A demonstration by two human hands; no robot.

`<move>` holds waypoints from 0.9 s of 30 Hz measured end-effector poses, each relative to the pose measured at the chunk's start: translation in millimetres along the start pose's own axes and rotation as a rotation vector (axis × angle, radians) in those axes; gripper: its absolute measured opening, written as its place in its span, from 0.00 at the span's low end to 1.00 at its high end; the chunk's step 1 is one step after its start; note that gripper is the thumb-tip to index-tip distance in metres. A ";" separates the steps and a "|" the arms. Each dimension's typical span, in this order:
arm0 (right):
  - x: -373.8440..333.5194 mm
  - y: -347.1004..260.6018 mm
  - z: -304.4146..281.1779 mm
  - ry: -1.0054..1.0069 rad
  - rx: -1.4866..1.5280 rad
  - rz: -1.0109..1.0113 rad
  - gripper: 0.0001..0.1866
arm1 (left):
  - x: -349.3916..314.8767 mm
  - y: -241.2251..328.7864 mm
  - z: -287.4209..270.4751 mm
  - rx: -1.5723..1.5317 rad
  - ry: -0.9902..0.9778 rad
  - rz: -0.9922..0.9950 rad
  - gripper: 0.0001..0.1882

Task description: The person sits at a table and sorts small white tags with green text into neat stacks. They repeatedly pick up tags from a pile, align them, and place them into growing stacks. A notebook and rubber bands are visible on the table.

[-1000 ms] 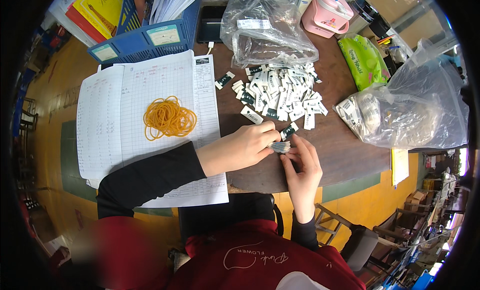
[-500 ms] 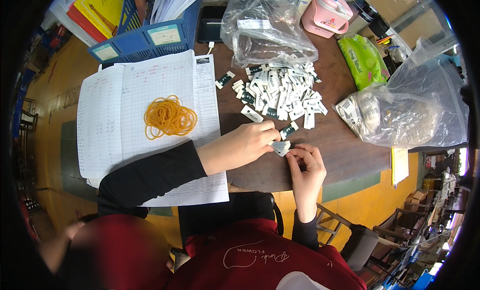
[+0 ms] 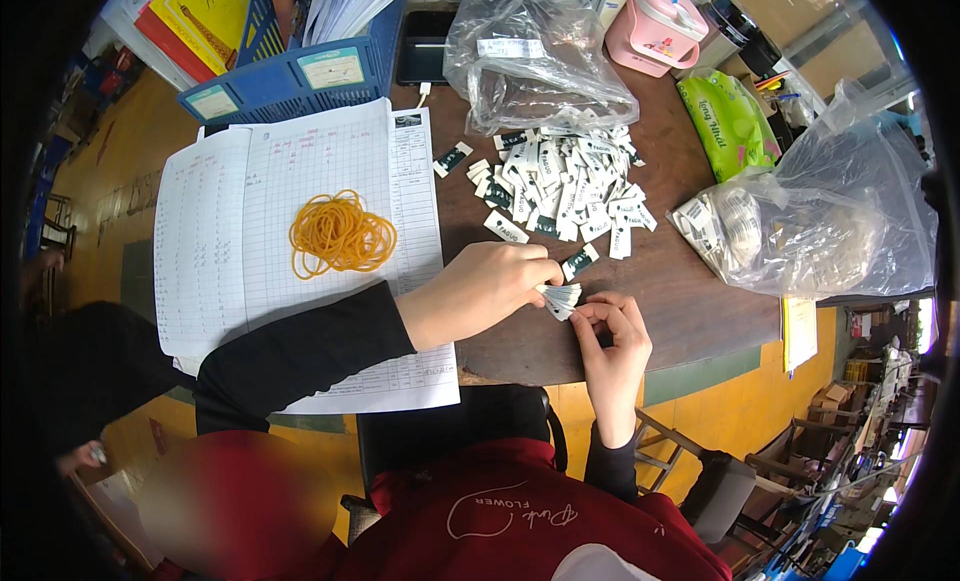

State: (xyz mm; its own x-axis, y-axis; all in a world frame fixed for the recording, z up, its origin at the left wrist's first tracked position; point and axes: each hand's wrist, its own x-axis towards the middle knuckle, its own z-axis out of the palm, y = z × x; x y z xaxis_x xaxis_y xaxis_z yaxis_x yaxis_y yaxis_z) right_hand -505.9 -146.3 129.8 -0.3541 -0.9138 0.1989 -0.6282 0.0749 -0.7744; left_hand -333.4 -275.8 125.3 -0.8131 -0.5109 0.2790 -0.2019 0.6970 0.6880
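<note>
A small fanned stack of white fabric labels (image 3: 561, 298) is between my hands, just over the table's near edge area. My left hand (image 3: 485, 289) grips the stack's left end between thumb and fingers. At the other end, my right hand (image 3: 613, 343) pinches the lower right edge with thumb and forefinger, its other fingers curled. Right above the stack lies a single dark green and white label (image 3: 579, 262). Beyond it spreads a loose heap of white and dark green labels (image 3: 570, 181) on the brown table (image 3: 690, 311).
Orange rubber bands (image 3: 343, 236) lie on an open ruled notebook (image 3: 205, 271) at left. Behind stand a blue file basket (image 3: 290, 86), a phone (image 3: 422, 51) and a clear plastic bag (image 3: 530, 71). At right are a pink container (image 3: 652, 31), a green tissue pack (image 3: 725, 126) and a bag of labels (image 3: 800, 241).
The labels between my hands are fanned a little differently, and both hands have barely shifted. A person in dark clothing has come into view at the left edge.
</note>
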 end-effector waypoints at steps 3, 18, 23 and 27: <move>-0.3 1.5 -1.1 -0.004 -0.013 -0.029 0.04 | 0.1 -0.4 0.7 -0.032 -0.003 -0.010 0.11; 3.5 2.2 -19.7 -0.327 0.076 -0.304 0.06 | 0.3 -6.3 6.3 -0.147 -0.014 -0.044 0.10; 11.9 4.5 -3.4 -0.178 -0.001 -0.170 0.06 | 1.2 -7.9 3.9 -0.160 -0.040 -0.039 0.10; 13.5 5.9 -5.8 -0.148 -0.065 -0.141 0.04 | 2.2 -8.1 6.1 -0.179 -0.017 -0.047 0.11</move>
State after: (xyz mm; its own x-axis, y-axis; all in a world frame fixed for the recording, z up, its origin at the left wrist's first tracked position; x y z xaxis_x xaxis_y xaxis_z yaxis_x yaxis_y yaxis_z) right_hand -518.5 -155.8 131.5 -0.1567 -0.9655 0.2080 -0.7091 -0.0366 -0.7041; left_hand -336.9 -279.5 116.3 -0.8144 -0.5314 0.2331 -0.1409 0.5708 0.8089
